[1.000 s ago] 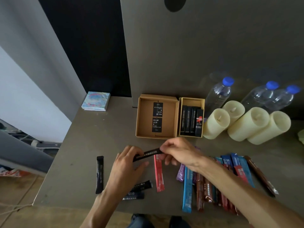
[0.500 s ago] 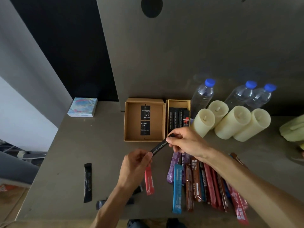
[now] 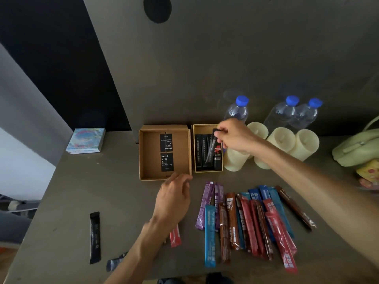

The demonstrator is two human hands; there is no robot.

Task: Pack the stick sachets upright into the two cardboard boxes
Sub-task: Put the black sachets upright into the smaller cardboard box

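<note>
Black sachet [image 3: 211,152] now tilted inside narrow box [image 3: 207,126].
Right hand [image 3: 235,136] pinches its top; left hand [image 3: 174,199] has released, fingers loose, near box front.

The right arm reached in from the lower right, and the right hand [image 3: 235,137] was poised over the far end of the narrow box [image 3: 208,171]. Its thumb and fingers [image 3: 220,132] pinched the top end of a black sachet [image 3: 211,150] that stood tilted inside that box. The left hand [image 3: 174,198] was palm-down just in front and left of the box, fingers loosely curled, holding nothing, tips blurred.
</note>
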